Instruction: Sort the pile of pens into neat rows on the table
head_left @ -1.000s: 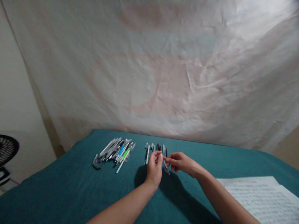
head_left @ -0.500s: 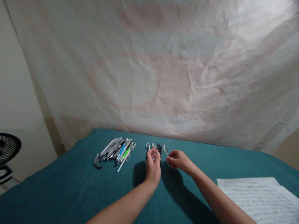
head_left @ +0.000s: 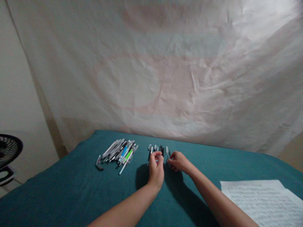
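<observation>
My right hand pinches a slim pen at the right end of a short row of pens. Its fingertips are low over the green cloth and hide most of that pen. Just left of it, my left hand hovers at the row with curled fingers and thumb a little apart, and I see nothing held in it. Dark pens and a pen with a clear cap show beyond the fingers. A white-and-black pen lies at the row's left side. The left hand covers the row's near part.
A pile of pens, with blue and bright green ones among them, lies left of the row. Printed sheets rest at the right front. A black fan stands at the left edge. A pale sheet hangs behind the table.
My right hand has shifted slightly left with the pen, closer to the row. My left hand stays nearly in place, its fingers a little lower.
</observation>
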Tool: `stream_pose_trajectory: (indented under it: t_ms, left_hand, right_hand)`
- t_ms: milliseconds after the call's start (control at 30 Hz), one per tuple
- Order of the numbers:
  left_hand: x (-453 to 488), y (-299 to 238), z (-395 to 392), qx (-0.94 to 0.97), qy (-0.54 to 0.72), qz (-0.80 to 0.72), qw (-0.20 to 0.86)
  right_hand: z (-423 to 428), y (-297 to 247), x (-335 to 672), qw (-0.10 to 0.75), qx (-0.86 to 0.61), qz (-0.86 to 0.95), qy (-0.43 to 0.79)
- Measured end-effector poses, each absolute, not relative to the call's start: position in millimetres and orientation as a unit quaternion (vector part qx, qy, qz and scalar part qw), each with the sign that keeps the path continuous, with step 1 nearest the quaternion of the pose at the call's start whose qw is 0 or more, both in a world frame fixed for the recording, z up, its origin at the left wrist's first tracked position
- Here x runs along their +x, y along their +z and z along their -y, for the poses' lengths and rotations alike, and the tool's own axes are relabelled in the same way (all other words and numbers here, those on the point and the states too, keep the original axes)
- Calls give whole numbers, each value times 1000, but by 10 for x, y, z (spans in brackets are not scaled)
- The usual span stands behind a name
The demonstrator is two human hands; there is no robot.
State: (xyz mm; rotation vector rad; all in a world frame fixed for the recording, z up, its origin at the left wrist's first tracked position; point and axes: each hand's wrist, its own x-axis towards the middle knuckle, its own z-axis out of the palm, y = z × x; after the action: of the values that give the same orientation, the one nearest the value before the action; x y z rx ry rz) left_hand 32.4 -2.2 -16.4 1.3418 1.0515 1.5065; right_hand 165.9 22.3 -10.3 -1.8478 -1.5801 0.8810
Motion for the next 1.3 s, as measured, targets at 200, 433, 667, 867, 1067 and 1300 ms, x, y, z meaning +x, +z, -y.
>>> stream_pose_trajectory:
  t_ms: [200,433,667,867,1067,1300]
  left_hand:
    - [335,-176,15,538,602,-413,421]
    - [320,-141,23,540,597,-422,417]
    - [316,-128,22,540,595,-426,415]
    - [314,-133,0,546,593,-434,403]
    - [310,-125,-24,537,595,-444,400]
    - [219,-39,-218,664,481,-474,321]
  right_hand:
    - [-241,-163,1687,289,-686,596,301]
    - [-289,-211,1853,340,-691,601,214]
    - [-277,-294,1820,378,-676,612,161]
    - [-257,-337,1771,380,-657,632,155]
    - [-241,-325,1756,380,-649,643,149]
    - [-230,-329,1767,378,-647,644,152]
